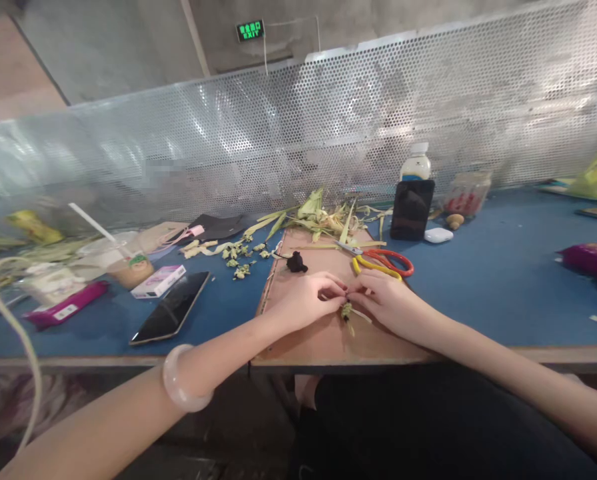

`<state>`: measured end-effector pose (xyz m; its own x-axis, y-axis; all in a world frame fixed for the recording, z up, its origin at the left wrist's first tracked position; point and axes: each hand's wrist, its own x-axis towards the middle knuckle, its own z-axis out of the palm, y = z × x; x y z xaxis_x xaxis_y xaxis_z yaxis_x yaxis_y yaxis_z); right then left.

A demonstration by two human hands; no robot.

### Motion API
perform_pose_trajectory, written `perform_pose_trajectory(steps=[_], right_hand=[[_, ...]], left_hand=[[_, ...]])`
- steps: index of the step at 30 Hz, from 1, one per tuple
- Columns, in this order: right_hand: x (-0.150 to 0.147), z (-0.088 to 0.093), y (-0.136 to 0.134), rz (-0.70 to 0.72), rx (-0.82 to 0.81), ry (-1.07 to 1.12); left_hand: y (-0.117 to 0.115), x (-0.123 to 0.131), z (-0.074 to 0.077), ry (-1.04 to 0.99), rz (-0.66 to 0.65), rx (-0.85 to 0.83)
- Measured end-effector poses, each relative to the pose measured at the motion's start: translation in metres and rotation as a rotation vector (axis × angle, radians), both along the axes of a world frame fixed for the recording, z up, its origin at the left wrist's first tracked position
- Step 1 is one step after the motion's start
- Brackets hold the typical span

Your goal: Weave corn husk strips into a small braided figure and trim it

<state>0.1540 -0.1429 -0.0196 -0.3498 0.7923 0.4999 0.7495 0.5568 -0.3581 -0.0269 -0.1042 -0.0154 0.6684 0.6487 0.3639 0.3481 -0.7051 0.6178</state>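
Observation:
Over a light wooden board (298, 337), my left hand (318, 300) and my right hand (383, 300) meet with their fingertips pinched. Both grip a small woven straw piece (347, 311), pale green with loose strips hanging from its lower end. The fingers partly cover its top. Just beyond my right hand lie scissors (378, 259) with red and yellow handles, blades pointing left. A small black bundle (296, 262), its kind unclear, rests on the board past my left hand. A heap of dry leaf strips (323, 220) spreads at the board's far end.
Left on the blue table (228, 313) are a black phone (171, 310), a small box (158, 281), a plastic cup with straw (131, 263) and small woven pieces (241, 257). Right stand an upright phone (412, 210), a white case (438, 235) and a bottle (416, 162). Perforated metal (278, 147) closes the back.

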Motion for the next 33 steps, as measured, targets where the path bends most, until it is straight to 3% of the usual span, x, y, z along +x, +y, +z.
perform_pose_trajectory(steps=[16, 33], right_hand=[[-0.001, 0.01, 0.0, -0.007, 0.069, -0.373], [0.005, 0.008, 0.006, 0.085, 0.0, -0.253]], left_hand=[[0.002, 0.004, -0.002, -0.028, 0.003, -0.049], [0.0, 0.001, -0.008, -0.09, 0.023, -0.11]])
